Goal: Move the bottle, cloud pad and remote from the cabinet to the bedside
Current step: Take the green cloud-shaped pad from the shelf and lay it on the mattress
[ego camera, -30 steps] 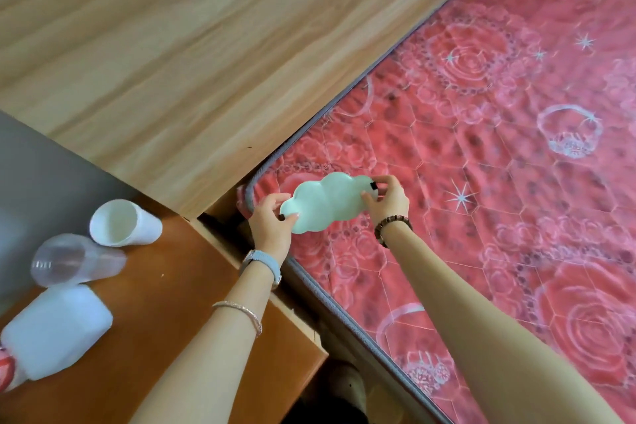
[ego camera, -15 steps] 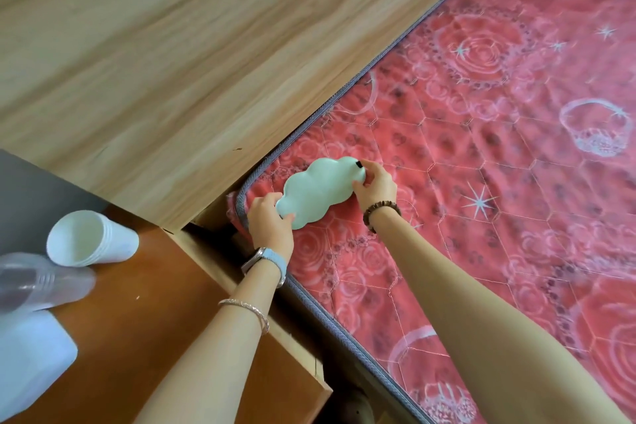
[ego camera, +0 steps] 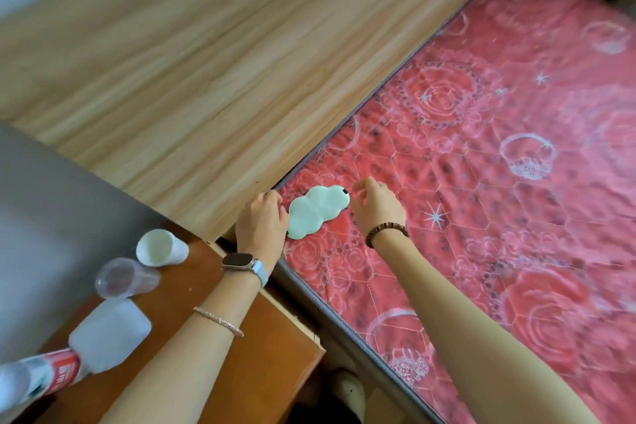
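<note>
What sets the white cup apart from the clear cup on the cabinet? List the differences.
The white cup is opaque, so nothing shows through its wall; the clear cup is see-through, and the brown cabinet shows through it. The white cup lies nearer the wooden headboard; the clear cup lies nearer the white bottle. Shared: both lie tipped on their sides on the cabinet, open mouths toward the camera.

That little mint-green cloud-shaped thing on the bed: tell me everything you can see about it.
The cloud pad is a flat, pale mint piece with scalloped lobes, smooth and matte, perhaps silicone. A small black mark sits at its upper right edge. It lies flat on the red rose-patterned mattress, near the corner by the wooden headboard. The left hand touches its left end; the right hand hovers close.
</note>
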